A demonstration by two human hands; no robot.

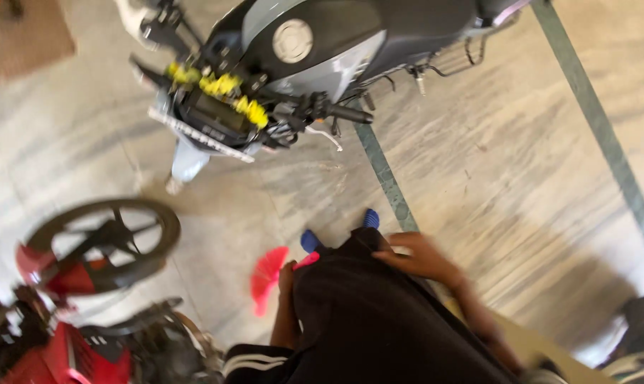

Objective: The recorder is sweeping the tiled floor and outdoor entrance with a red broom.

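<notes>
My left hand [287, 273] is down beside my left leg and grips the handle of a pink fan-shaped brush [267, 276], whose bristles point at the floor. Part of this hand is hidden behind my black trousers [365, 313]. On the knee of the trousers lies my right hand [416, 256], blurred, its fingers apart and holding nothing. My feet in blue slippers [310, 240] stand on the marble floor just ahead of both hands.
A grey motorcycle [315, 43] with a yellow flower garland [222, 87] on its handlebars stands ahead. A red motorcycle [66, 277] with its black wheel lies at the lower left. Green inlay strips [386, 178] cross the marble floor. A brown mat [16, 35] lies at the top left.
</notes>
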